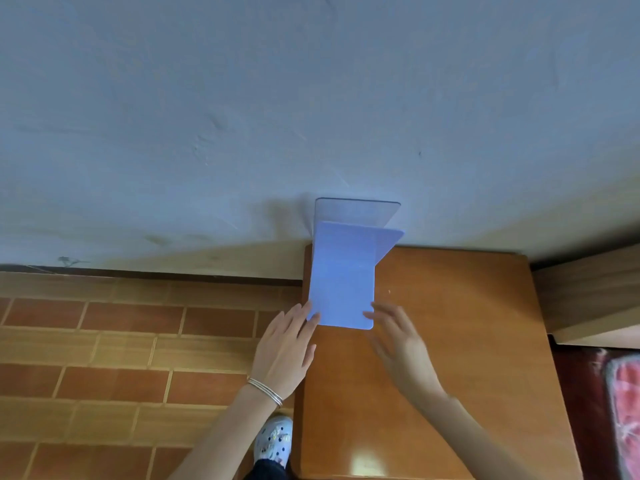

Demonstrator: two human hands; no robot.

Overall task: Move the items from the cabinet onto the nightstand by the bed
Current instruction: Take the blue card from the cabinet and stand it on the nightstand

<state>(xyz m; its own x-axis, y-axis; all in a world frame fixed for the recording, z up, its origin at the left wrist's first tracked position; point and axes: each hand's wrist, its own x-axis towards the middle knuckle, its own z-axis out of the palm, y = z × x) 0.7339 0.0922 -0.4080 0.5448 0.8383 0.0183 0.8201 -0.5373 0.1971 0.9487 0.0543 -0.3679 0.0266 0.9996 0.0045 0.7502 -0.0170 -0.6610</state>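
Head view, looking down at nightstand [450,341], wood top, set against wall [242,116]. Tiled floor [121,341] to its left; edge of bed [623,410] with red-patterned cloth at far right.

Task's thing: a pale blue folding stand [341,278], maybe a tablet case; cannot tell which. It sits on the nightstand's back left corner. Lower panel lies flat on the wood; a second panel rises behind it and leans on or near the wall. A side flap juts right.

Left hand [287,355]: fingers spread, not gripping. Fingertips touch the stand's near left corner. Thin bangles on the wrist.

Right hand [401,344]: fingers open and apart, blurred. Tips sit just beside the stand's near right corner; cannot tell if they touch. Holds nothing.

One foot in a patterned shoe [273,441] shows by the nightstand's left edge.

Step in hand, as I judge it: placement. The stand is down on the nightstand and both hands look to be squaring it or letting go. No other item is on the top, so the task seems early or partway.

Next move calls for: a clean release without tipping the upright panel, which looks lightly balanced. Then a trip to the cabinet, not in view, for the next item. Free space to the right should take it.
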